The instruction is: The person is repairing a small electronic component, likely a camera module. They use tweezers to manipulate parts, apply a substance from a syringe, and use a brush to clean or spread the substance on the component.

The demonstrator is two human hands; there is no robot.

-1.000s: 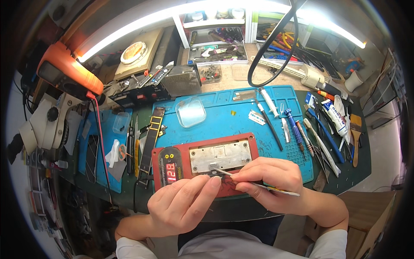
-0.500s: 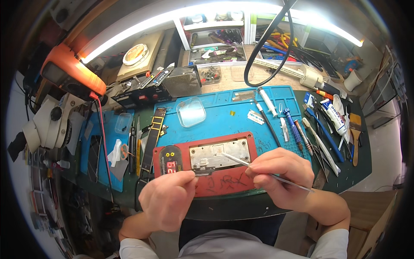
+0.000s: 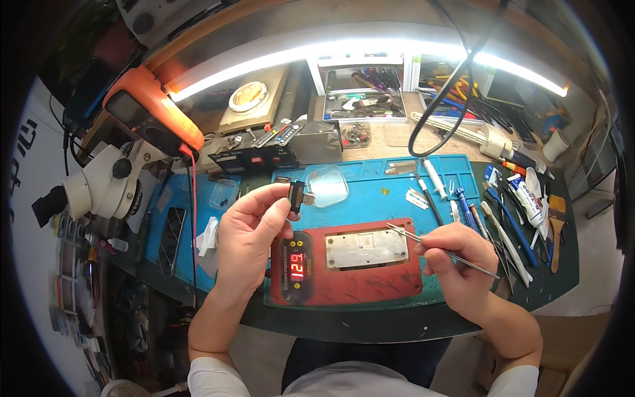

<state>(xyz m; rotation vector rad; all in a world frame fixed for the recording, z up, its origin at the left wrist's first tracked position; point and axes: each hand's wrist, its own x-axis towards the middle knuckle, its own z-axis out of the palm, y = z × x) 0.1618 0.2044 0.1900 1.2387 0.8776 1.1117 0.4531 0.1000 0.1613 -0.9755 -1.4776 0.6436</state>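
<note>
My left hand [image 3: 253,228] is raised over the left end of the red heating platform [image 3: 344,291]. Between its thumb and fingers it pinches a small dark flat electronic part [image 3: 297,197] with a metallic side piece; its exact kind is unclear. A pair of metal tweezers [image 3: 405,232] sits in my closed right hand [image 3: 461,264], tips pointing left above the far right of the platform's silvery metal plate [image 3: 367,250]. The tips look slightly apart with nothing visible between them. A lit red digital display [image 3: 297,267] is at the platform's left end.
Beneath the platform lies a blue work mat [image 3: 377,198] with a clear plastic tray [image 3: 327,186] on it. Brushes, tubes and a wooden-handled brush [image 3: 557,228] lie to the right. An orange multimeter [image 3: 153,112] and a white microscope [image 3: 99,185] stand left. A black cable [image 3: 423,132] hangs overhead.
My left hand has lifted the dark part up and away from the metal plate. The tweezers have drawn back from the plate's middle. The whole view has shifted.
</note>
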